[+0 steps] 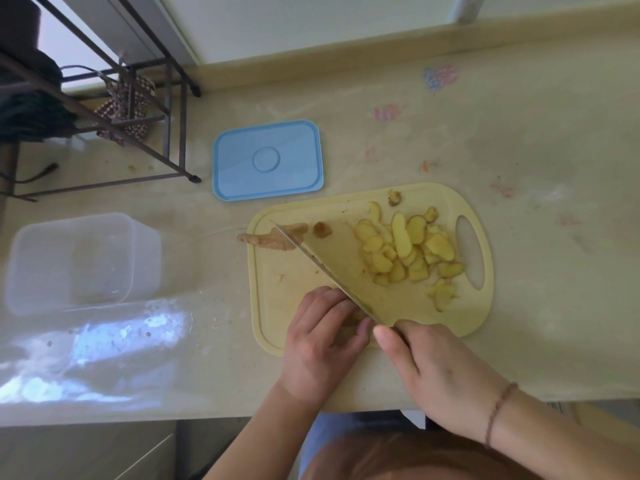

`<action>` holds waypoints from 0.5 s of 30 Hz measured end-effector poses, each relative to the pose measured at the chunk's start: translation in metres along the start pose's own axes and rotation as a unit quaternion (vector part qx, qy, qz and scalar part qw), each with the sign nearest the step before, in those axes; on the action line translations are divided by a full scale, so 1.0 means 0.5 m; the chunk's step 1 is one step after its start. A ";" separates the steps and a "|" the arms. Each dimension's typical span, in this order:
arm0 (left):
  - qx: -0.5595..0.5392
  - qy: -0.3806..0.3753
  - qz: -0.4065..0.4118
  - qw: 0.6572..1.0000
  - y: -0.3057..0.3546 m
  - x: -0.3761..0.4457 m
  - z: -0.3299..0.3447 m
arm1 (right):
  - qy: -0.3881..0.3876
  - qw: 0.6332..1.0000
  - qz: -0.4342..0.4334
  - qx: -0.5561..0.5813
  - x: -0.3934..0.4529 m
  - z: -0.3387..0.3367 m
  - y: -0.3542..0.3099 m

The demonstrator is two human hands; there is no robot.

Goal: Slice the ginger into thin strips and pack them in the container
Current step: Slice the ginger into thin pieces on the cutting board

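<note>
The left hand (322, 336) is curling its fingers over a small piece of ginger (355, 318) at the near edge of the cutting board (294, 292), pinning it down; most of that piece is hiding under the fingers. The right hand (433, 365) is gripping the handle of a knife (332, 268), its thumb lying along the top — the handle itself is lost inside the fist. The blade is running diagonally away across the board, its edge touching the ginger beside the left fingertips.

Beyond the blade, a heap of pale yellow ginger slices (408, 251) is lying toward the board's handle hole, too overlapped to count. Two brown peel scraps (273, 239) are sitting at the board's far-left edge, one hanging over onto the counter (519, 140).

One clear container (83, 261) is standing open well to the left of the board, its walls hard to make out against glare on the counter. One blue lid (268, 159) is lying flat just behind the board. The beige counter is showing faint coloured stains, and a dark metal rack (138, 109) is standing at its far-left corner, cut off by the frame — a wall is rising behind.
</note>
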State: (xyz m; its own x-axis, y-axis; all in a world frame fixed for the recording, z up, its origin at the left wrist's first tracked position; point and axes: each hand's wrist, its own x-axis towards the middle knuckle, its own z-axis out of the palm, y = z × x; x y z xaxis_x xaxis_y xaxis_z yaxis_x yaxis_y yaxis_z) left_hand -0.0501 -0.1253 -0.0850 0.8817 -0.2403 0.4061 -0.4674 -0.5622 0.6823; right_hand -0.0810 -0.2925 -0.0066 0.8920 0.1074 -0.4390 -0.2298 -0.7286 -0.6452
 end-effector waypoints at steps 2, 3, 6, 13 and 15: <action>0.000 0.001 0.005 1.000 0.002 0.000 -0.001 | -0.007 1.000 -0.007 0.006 0.012 0.001 -0.001; 0.003 -0.001 0.006 1.000 0.002 0.001 -0.001 | -0.008 1.000 -0.011 0.012 0.017 -0.001 -0.001; 0.013 -0.007 0.009 1.000 0.000 -0.001 -0.001 | -0.011 0.999 -0.014 0.036 0.018 -0.019 0.008; 0.012 0.006 0.001 1.000 -0.001 -0.006 0.002 | -0.003 0.999 -0.002 0.032 -0.016 -0.045 0.027; 0.011 0.007 0.000 1.000 0.000 -0.006 0.001 | -0.005 1.000 -0.004 0.024 -0.029 -0.045 0.017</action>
State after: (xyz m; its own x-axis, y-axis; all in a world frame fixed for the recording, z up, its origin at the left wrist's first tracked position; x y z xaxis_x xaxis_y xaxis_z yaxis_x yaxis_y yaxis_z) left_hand -0.0528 -0.1249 -0.0866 0.8806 -0.2287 0.4150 -0.4658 -0.5789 0.6693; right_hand -0.0874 -0.3153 0.0084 0.8898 0.1196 -0.4405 -0.2423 -0.6941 -0.6779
